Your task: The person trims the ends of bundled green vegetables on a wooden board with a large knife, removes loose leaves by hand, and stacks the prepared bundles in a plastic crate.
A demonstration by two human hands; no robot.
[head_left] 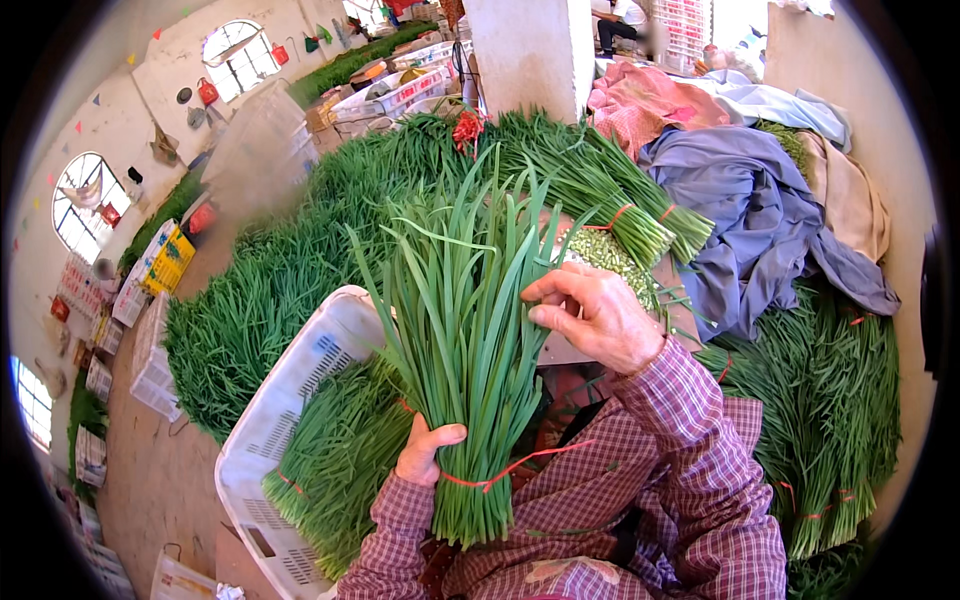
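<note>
My left hand (428, 453) is wrapped round the lower part of a large bunch of garlic chives (455, 350), held upright in front of me. A red tie (487, 484) circles the stems just below the hand, with one loose end sticking out to the right. My right hand (597, 313) is at the bunch's right edge, thumb and forefinger drawn together against the outer leaves. What they pinch, if anything, is too small to make out. Left of the bunch, a white plastic crate (290, 385) holds more tied chives (335, 460).
A board before me bears cut stem ends (610, 255) and tied chive bundles (640, 225). Loose chives (290, 270) are heaped to the left and behind. On the right are blue-grey cloth (740, 215) and more bundles (825, 420). A white pillar (530, 60) stands behind.
</note>
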